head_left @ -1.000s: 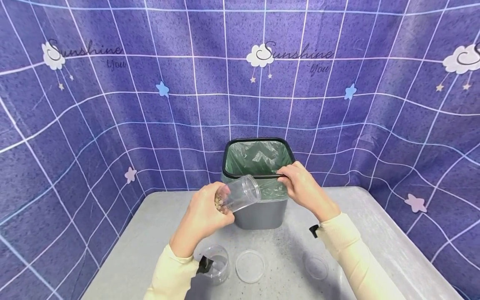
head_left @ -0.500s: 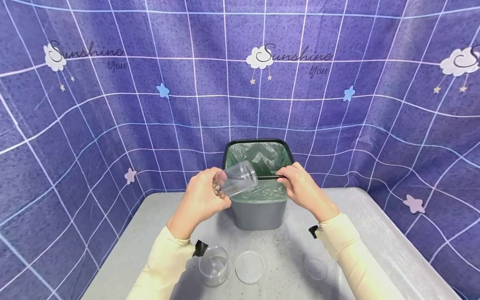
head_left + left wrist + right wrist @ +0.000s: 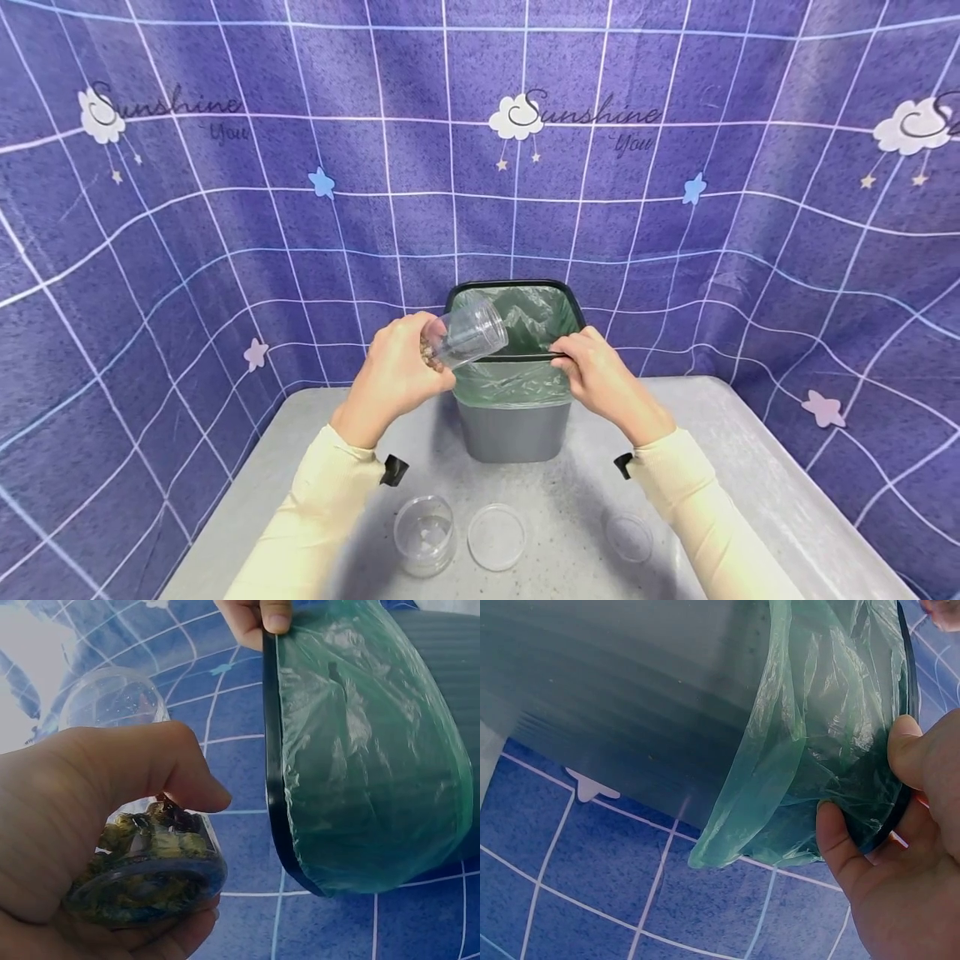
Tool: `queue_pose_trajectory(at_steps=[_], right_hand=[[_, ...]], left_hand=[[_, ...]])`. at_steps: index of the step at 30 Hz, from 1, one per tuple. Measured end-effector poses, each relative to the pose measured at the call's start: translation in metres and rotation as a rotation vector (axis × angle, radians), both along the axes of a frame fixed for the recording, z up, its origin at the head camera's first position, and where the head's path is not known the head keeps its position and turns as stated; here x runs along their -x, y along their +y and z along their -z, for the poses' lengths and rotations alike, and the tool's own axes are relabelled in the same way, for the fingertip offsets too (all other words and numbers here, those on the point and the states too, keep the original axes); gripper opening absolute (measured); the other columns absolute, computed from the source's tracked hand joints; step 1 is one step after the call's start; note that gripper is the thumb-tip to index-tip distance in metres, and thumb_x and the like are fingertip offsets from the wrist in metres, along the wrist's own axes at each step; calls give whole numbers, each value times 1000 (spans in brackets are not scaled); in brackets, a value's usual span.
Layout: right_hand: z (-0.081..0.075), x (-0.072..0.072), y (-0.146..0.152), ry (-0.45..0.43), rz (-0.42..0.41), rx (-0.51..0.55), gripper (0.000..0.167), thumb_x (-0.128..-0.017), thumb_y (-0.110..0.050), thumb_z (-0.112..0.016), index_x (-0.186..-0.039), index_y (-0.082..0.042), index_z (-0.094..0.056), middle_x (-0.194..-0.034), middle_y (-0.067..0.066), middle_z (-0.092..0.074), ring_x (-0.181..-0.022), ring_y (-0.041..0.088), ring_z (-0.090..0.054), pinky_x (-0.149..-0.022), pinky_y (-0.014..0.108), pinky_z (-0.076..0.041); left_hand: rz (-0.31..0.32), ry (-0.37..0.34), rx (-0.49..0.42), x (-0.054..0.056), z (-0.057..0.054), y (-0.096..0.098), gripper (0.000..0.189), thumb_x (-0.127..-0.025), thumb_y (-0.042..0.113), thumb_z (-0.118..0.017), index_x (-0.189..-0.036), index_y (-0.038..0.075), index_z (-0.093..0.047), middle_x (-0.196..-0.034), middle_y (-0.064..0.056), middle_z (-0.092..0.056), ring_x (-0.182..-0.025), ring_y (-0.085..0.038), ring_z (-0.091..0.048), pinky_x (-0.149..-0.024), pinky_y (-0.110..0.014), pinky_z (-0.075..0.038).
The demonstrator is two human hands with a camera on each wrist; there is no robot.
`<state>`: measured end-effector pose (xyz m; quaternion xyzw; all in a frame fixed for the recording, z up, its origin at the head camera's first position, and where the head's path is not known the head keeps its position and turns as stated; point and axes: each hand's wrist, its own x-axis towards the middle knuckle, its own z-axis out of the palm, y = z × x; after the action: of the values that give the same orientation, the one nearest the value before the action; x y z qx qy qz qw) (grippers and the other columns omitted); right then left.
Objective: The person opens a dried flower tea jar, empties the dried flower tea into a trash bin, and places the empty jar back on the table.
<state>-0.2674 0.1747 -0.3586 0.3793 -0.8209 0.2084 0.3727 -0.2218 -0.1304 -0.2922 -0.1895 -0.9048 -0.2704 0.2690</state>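
Note:
My left hand (image 3: 397, 367) grips the base end of a clear plastic jar (image 3: 467, 332), tilted with its uncapped mouth over the near rim of the trash bin (image 3: 513, 433). Small yellowish-brown dried pieces (image 3: 161, 836) sit at the jar's bottom, seen through its wall in the left wrist view. The bin is grey, with a green plastic liner (image 3: 840, 712) folded over its outside and a black rim (image 3: 274, 765). At the near right corner my right hand (image 3: 607, 379) pinches that rim, thumb on one side and fingers on the other.
On the grey table (image 3: 300, 450) in front of the bin stands an uncapped clear jar (image 3: 425, 537) with a little something pale in it. Beside it lies a clear round lid (image 3: 497, 537); another clear lid (image 3: 628, 536) lies further right. A purple patterned curtain (image 3: 420, 217) hangs behind.
My left hand has moved up and to the left, bringing the jar's mouth from in front of the bin to over its near rim. The right hand keeps its hold on the rim.

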Motion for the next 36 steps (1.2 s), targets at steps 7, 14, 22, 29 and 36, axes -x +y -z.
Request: queue_pose_trajectory(at_steps=[7, 14, 22, 29, 36], right_hand=[[-1, -2, 0, -22, 9, -4, 5, -92, -6, -73, -97, -5, -70, -89, 5, -72, -83, 25, -56, -79, 41, -49], [-1, -2, 0, -29, 12, -11, 6, -92, -6, -73, -97, -5, -71, -90, 5, -72, -83, 25, -55, -79, 40, -48], [0, 1, 0, -6, 9, -12, 5, -93, -7, -72, -97, -4, -70, -88, 6, -71, -83, 25, -56, -78, 41, -49], [-1, 1, 0, -2, 6, -8, 5, -92, -6, -73, -96, -4, -70, -87, 5, -71, -83, 25, -55, -78, 40, -49], [-1, -1, -1, 0, 2, -3, 6, -91, -6, -74, -96, -4, -71, -88, 6, -72, -82, 26, -56, -78, 40, -48]], left_hand=[[-3, 20, 16, 11, -6, -1, 40, -59, 10, -74, -98, 9, -68, -89, -4, -69, -86, -26, -62, -77, -41, -52], [-17, 29, 76, 22, -17, -3, 43, -59, 11, -76, -102, 6, -69, -94, -7, -71, -92, -31, -64, -81, -46, -53], [-22, 36, 105, 31, -28, -3, 44, -58, 12, -78, -100, 6, -68, -94, -10, -70, -91, -34, -64, -81, -48, -53], [-25, 30, 104, 38, -32, -4, 49, -60, 13, -81, -106, 3, -69, -100, -12, -72, -98, -35, -65, -87, -49, -52], [-17, 18, 120, 48, -34, -1, 49, -60, 13, -82, -107, 6, -66, -100, -10, -69, -98, -33, -62, -89, -47, -51]])
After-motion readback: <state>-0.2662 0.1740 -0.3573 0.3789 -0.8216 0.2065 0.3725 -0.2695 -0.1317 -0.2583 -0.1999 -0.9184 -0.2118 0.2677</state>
